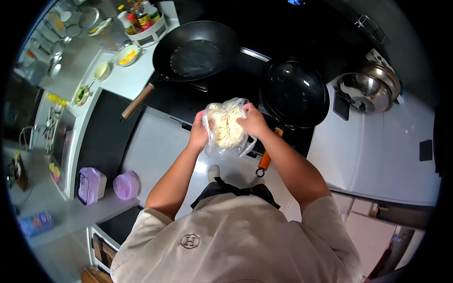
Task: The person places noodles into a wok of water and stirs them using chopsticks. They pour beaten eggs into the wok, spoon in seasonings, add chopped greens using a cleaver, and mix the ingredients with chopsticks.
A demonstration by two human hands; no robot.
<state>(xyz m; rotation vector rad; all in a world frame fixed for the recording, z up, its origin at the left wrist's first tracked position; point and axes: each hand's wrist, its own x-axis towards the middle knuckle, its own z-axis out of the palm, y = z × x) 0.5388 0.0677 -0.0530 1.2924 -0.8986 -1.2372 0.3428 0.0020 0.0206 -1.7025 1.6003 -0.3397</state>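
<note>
Between my two hands is a clear plastic bag of pale noodles (227,126), held up in front of the stove's near edge. The bag's top is spread apart and the noodles show inside. My left hand (200,131) grips the bag's left side, with some fingers hidden behind the plastic. On the right side, my right hand (254,120) is closed on the bag, its thumb over the noodles. A wok with a wooden handle (196,54) sits beyond my left hand, with liquid in its bottom. A second dark pan (295,94) with an orange handle stands beside my right hand.
Left of the stove, the counter bears a bowl with yellow food (127,55), a small pale bowl (102,70) and a rack of bottles (146,28). At right are a metal lid (365,92) and a dark phone-like slab (341,105). Lilac-lined bins (126,185) stand lower left.
</note>
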